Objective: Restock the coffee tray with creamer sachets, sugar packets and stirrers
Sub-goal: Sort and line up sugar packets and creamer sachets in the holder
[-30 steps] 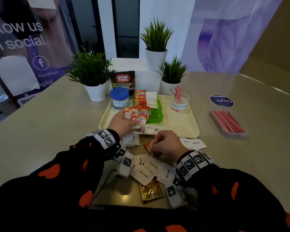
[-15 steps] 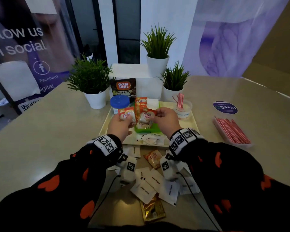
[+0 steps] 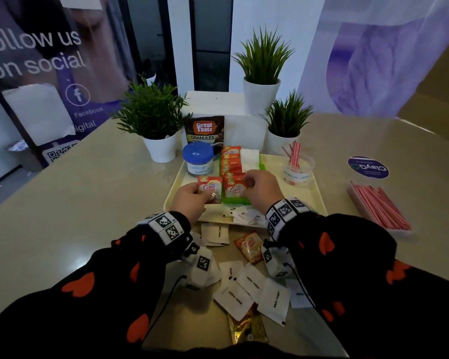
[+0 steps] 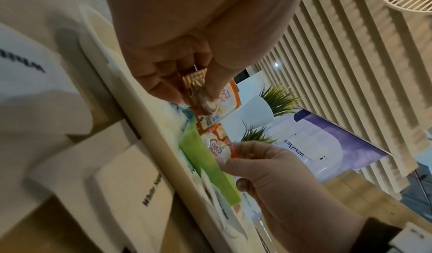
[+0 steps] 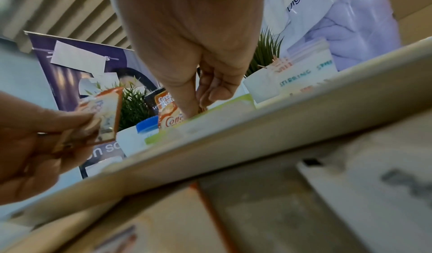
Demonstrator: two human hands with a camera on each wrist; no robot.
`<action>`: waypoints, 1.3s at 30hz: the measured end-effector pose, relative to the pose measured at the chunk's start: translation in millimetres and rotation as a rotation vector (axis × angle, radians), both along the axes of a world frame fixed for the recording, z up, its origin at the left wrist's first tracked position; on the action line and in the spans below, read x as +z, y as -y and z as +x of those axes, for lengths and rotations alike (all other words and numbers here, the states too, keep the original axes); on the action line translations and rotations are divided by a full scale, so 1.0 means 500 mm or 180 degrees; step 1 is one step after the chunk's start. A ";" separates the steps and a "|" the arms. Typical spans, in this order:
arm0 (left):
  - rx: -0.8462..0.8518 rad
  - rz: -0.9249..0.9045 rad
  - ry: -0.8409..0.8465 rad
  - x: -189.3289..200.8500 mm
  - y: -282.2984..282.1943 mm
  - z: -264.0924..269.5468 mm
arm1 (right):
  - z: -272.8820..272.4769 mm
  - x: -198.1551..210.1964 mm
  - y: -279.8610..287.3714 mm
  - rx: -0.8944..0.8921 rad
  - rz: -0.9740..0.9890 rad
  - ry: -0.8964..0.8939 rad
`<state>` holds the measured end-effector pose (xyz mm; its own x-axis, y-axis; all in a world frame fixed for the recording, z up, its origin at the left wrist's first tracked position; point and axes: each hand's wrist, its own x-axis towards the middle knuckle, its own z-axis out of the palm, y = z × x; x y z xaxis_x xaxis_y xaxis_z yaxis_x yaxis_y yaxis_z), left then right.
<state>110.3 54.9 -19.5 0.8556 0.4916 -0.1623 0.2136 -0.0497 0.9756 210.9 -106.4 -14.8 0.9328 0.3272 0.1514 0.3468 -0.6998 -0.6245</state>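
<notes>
My left hand (image 3: 189, 200) pinches 1 creamer sachet (image 3: 210, 189) by its bottom edge, thumb on the front and fingers behind, and holds it up over the near left part of the tray (image 3: 312, 200). My right hand (image 3: 261, 189) pinches the top corner of a second sachet (image 3: 234, 187) that stands at the front of the green bin (image 3: 235, 201) on the tray. More creamers (image 3: 230, 161) stand in a row behind it in that bin. I think this step is to seat the second sachet upright in the row, then add the one from my left hand. To do it well, I should push it straight down until its bottom touches the bin floor, lean it back on the others, and let go softly so the row does not tip. Then my left hand can slide its sachet in just in front, the same way up. 1 more creamer (image 3: 250, 246) lies on the table (image 3: 62, 203) near me, with the sugar packets (image 3: 252, 282) spread around it. The loose stirrers (image 3: 379, 208) sit well to the right of the tray, and a few stand in the cup (image 3: 298, 167) on the tray.
</notes>
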 end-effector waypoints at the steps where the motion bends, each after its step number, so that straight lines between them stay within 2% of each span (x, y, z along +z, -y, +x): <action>1: -0.0058 0.0027 0.0033 0.002 0.006 0.003 | 0.000 0.003 0.001 -0.0025 0.0179 0.0055; 3: -0.0132 0.0062 0.0105 0.006 0.015 0.012 | -0.004 0.013 0.001 -0.0060 0.0826 0.0017; 5: -0.0186 0.0042 0.0186 0.014 0.025 0.024 | -0.011 0.030 0.001 0.0055 0.1601 -0.0411; 7: -0.0277 0.0022 0.0192 0.021 0.035 0.041 | -0.012 0.040 0.003 0.0347 0.1871 -0.0911; 10: -0.0463 0.0142 0.0152 0.026 0.050 0.063 | 0.001 0.038 0.010 0.0488 0.1388 -0.0835; 15: -0.0570 0.1160 -0.0080 0.026 0.053 0.074 | 0.028 0.012 0.019 -0.0027 0.1166 -0.0448; 24: -0.0549 0.1040 -0.0058 0.001 0.032 0.072 | 0.018 -0.019 -0.001 0.0211 0.0410 -0.0309; 27: -0.0446 0.1445 -0.0039 -0.003 0.032 0.064 | 0.010 -0.019 -0.005 0.0279 0.0131 -0.0211; 30: -0.0278 0.1801 0.0057 0.005 0.039 0.048 | 0.002 -0.011 0.008 0.0276 0.0299 -0.0155; 32: -0.0648 0.1807 -0.0110 0.018 0.047 0.033 | -0.005 -0.001 0.023 0.0174 0.0355 -0.0099; 35: -0.1713 0.2401 -0.0735 0.033 0.069 0.013 | -0.024 0.022 0.053 0.0112 0.0363 -0.0111; 37: -0.1973 0.2828 -0.0975 0.036 0.089 0.008 | -0.046 0.040 0.078 0.0401 0.0152 -0.0364; 39: -0.1944 0.3317 -0.1088 0.040 0.110 0.006 | -0.076 0.055 0.098 0.0906 -0.0361 -0.0606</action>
<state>113.2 -0.3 0.6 0.9793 0.0582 -0.1936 0.1178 -0.9426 0.3126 172.7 -155.6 12.9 0.8098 0.5827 -0.0685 0.4228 -0.6605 -0.6205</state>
